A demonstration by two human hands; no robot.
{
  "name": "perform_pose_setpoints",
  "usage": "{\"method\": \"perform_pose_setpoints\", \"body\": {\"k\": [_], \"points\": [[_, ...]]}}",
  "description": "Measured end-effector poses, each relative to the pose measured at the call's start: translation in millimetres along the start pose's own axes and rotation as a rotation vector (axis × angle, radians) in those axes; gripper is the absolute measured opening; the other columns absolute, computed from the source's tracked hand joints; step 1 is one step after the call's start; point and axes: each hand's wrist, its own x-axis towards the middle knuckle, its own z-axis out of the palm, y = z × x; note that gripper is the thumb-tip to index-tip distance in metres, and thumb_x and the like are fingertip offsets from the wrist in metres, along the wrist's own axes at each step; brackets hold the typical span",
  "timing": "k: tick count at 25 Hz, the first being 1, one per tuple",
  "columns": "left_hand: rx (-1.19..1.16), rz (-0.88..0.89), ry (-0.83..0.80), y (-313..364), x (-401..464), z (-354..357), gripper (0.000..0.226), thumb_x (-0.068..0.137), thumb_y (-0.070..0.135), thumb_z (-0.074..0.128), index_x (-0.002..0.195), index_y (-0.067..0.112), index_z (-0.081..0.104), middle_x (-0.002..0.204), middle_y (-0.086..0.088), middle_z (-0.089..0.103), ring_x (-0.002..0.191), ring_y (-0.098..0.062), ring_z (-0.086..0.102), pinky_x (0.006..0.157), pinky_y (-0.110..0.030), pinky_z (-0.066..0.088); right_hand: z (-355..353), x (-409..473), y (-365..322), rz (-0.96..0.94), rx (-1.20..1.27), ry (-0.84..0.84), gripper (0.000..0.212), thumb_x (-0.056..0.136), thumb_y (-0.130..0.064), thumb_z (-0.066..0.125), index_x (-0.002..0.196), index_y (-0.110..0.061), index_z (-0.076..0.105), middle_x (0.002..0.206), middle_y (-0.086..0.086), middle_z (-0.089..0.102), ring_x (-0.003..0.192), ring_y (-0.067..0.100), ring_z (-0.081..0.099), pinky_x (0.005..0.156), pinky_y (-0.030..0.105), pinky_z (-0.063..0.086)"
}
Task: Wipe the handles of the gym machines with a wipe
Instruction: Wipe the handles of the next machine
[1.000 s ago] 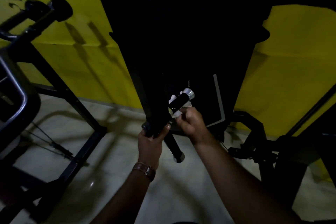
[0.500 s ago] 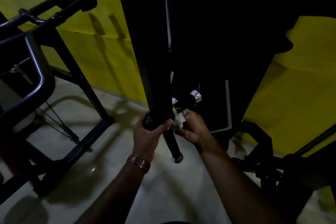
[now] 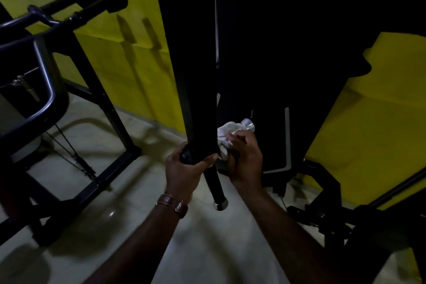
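A black machine arm (image 3: 196, 99) hangs down in the middle of the view. Two black handles with silver end caps stick out at its lower end. My left hand (image 3: 186, 168) grips the bottom of the arm, with a brown watch strap on the wrist. My right hand (image 3: 244, 159) presses a crumpled white wipe (image 3: 227, 135) around the upper handle, whose silver cap (image 3: 248, 125) shows just past the wipe. The lower handle (image 3: 215, 188) points down toward the floor, bare.
Another black machine frame (image 3: 76, 71) with a padded roller bar (image 3: 101, 0) stands at the left. A dark machine base (image 3: 322, 193) fills the right. The wall behind is yellow and the floor is pale tile.
The wipe has slid up the upper handle toward its silver cap and now covers most of the black grip. My left hand keeps its hold on the arm.
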Motion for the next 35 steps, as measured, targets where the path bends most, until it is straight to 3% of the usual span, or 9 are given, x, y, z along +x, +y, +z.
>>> {"method": "perform_pose_setpoints", "body": {"k": [4, 8, 12, 14, 19, 25, 29, 32, 35], "points": [[0.013, -0.005, 0.016, 1.9, -0.8, 2.4, 0.043, 0.060, 0.008, 0.088, 0.099, 0.015, 0.070, 0.095, -0.002, 0.075, 0.091, -0.019, 0.072, 0.082, -0.040, 0.058, -21.5, 37.1, 12.5, 0.067, -0.136, 0.090, 0.020, 0.082, -0.004, 0.057, 0.098, -0.004, 0.069, 0.101, -0.001, 0.060, 0.094, 0.002, 0.058, 0.083, 0.015, 0.046], [0.028, -0.012, 0.025, -1.6, -1.4, -2.4, 0.044, 0.062, 0.008, 0.089, 0.101, 0.012, 0.070, 0.095, -0.003, 0.075, 0.092, -0.021, 0.072, 0.084, -0.045, 0.058, -12.1, 38.0, 14.1, -0.258, -0.498, -0.183, 0.027, 0.079, -0.023, 0.052, 0.092, -0.010, 0.072, 0.101, 0.006, 0.064, 0.096, 0.020, 0.059, 0.085, 0.029, 0.049], [0.008, -0.013, 0.035, -0.7, -2.4, -3.8, 0.045, 0.062, 0.007, 0.089, 0.102, 0.010, 0.070, 0.096, -0.004, 0.075, 0.093, -0.022, 0.072, 0.085, -0.044, 0.057, -27.9, 72.0, 19.5, -0.056, -0.638, -0.107, 0.018, 0.081, -0.005, 0.057, 0.090, -0.011, 0.072, 0.097, 0.000, 0.061, 0.093, 0.022, 0.053, 0.074, 0.021, 0.032], [0.015, -0.011, 0.027, -1.1, -3.3, -4.5, 0.043, 0.063, 0.007, 0.088, 0.102, 0.012, 0.070, 0.096, -0.003, 0.075, 0.092, -0.020, 0.072, 0.084, -0.042, 0.058, -25.6, 77.6, 15.2, -0.161, -0.672, -0.235, 0.024, 0.084, -0.009, 0.046, 0.087, -0.009, 0.070, 0.093, 0.001, 0.063, 0.090, 0.021, 0.053, 0.074, 0.023, 0.032], [0.023, -0.016, 0.015, -1.2, -2.2, -6.9, 0.040, 0.064, 0.009, 0.088, 0.100, 0.015, 0.070, 0.095, -0.001, 0.075, 0.091, -0.018, 0.072, 0.082, -0.039, 0.058, -29.3, 103.4, -1.1, 0.564, -0.101, -0.466, 0.024, 0.097, -0.019, 0.050, 0.080, -0.017, 0.066, 0.079, -0.004, 0.065, 0.077, 0.011, 0.060, 0.069, 0.029, 0.045], [0.037, -0.009, 0.010, -4.6, -0.7, -9.2, 0.041, 0.064, 0.011, 0.089, 0.101, 0.012, 0.070, 0.094, -0.001, 0.075, 0.090, -0.018, 0.072, 0.082, -0.041, 0.059, -20.2, 71.5, 14.9, 1.011, 0.633, 0.169, 0.016, 0.095, -0.011, 0.052, 0.088, -0.007, 0.065, 0.071, 0.002, 0.068, 0.070, 0.017, 0.063, 0.057, 0.025, 0.053], [0.063, -0.003, 0.011, -9.0, 3.9, -8.5, 0.039, 0.064, 0.014, 0.089, 0.098, 0.014, 0.071, 0.092, 0.000, 0.075, 0.088, -0.018, 0.072, 0.082, -0.043, 0.058, 15.6, 32.0, 5.5, 0.652, 0.300, 0.523, 0.021, 0.091, -0.016, 0.064, 0.105, -0.003, 0.072, 0.088, 0.000, 0.070, 0.085, 0.013, 0.067, 0.085, 0.030, 0.054], [0.091, 0.014, 0.027, -6.8, 3.7, -8.5, 0.040, 0.062, 0.018, 0.091, 0.096, 0.020, 0.071, 0.089, 0.004, 0.075, 0.085, -0.014, 0.072, 0.079, -0.040, 0.059, 18.8, 38.0, 6.6, 0.084, -0.279, 0.337, 0.021, 0.087, 0.003, 0.056, 0.098, 0.000, 0.073, 0.097, -0.003, 0.067, 0.098, -0.002, 0.057, 0.092, 0.009, 0.042], [0.102, 0.016, 0.015, -5.3, 3.8, -10.5, 0.039, 0.063, 0.017, 0.090, 0.097, 0.020, 0.071, 0.088, 0.005, 0.075, 0.084, -0.011, 0.072, 0.079, -0.037, 0.059, 0.5, 62.9, 9.1, 0.098, -0.371, 0.030, 0.020, 0.090, -0.006, 0.049, 0.091, -0.008, 0.069, 0.089, -0.003, 0.065, 0.085, 0.009, 0.061, 0.072, 0.018, 0.043]]}}
